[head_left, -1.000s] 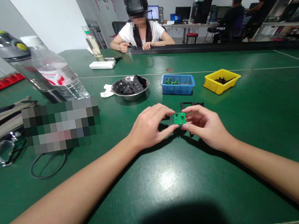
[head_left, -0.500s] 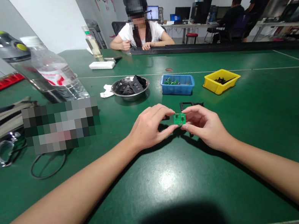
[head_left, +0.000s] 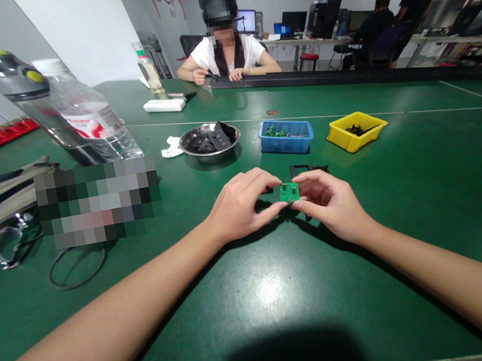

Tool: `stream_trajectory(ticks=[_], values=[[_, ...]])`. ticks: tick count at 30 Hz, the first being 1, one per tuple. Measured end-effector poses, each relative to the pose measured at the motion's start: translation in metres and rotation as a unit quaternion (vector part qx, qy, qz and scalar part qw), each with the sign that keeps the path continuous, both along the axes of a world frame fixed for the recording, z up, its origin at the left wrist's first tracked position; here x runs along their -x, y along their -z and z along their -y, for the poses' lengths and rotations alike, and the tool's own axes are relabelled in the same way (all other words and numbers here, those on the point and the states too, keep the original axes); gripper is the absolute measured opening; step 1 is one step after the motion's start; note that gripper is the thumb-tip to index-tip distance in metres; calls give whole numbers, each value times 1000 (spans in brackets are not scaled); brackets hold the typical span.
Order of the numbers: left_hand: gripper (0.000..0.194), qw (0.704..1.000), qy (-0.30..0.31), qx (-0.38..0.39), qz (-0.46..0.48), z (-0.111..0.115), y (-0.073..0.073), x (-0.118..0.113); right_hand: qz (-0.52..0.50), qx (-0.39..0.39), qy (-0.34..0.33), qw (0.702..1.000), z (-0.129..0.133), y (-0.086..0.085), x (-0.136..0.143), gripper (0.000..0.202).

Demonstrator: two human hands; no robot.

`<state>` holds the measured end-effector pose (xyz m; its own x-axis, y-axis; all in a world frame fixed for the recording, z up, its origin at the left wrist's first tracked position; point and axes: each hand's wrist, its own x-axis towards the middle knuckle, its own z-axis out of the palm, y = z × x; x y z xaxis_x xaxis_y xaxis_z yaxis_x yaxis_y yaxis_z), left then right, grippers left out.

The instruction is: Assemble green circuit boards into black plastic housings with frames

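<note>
A small green circuit board (head_left: pixel 289 192) is held up between both hands above the table. My left hand (head_left: pixel 245 203) pinches its left edge with thumb and fingers. On the board's right edge, my right hand (head_left: pixel 328 197) is closed in the same way. Black plastic parts (head_left: pixel 302 168) lie on the table just behind the hands and are partly hidden by them. Beyond are a metal bowl (head_left: pixel 210 142) of dark plastic pieces, a blue bin (head_left: pixel 287 144) with green boards and a yellow bin (head_left: pixel 357 140) with small black parts.
On the left of the green table (head_left: pixel 262 301) stand a grey bottle (head_left: pixel 13 80) and a clear bottle (head_left: pixel 87 117), near a bag (head_left: pixel 2 201) and a cable loop. A person (head_left: pixel 225 52) sits across, behind a long black strip (head_left: pixel 320 76). Two more people are at the back right.
My hands and the board have hardly moved. The standing person at the back right has shifted slightly left, and the seated person's hand across the table has moved a little.
</note>
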<state>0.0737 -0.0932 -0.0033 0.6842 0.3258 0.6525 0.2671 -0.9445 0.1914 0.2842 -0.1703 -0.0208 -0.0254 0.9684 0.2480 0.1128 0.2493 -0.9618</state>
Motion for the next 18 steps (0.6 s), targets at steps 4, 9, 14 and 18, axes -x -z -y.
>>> stream_trajectory(ticks=[4,9,14,18], values=[[24,1000,3,-7,6,0,0,0,4,1,-1,1000,0,1,0,38],[24,1000,3,-10,3,-1,1,0,-8,4,-7,1000,-1,2,-1,40],[25,1000,1,-12,-2,0,1,0,-6,13,-11,1000,-1,3,-1,42],[25,1000,3,-17,1,0,1,1,1,17,-9,1000,-1,3,-1,43]])
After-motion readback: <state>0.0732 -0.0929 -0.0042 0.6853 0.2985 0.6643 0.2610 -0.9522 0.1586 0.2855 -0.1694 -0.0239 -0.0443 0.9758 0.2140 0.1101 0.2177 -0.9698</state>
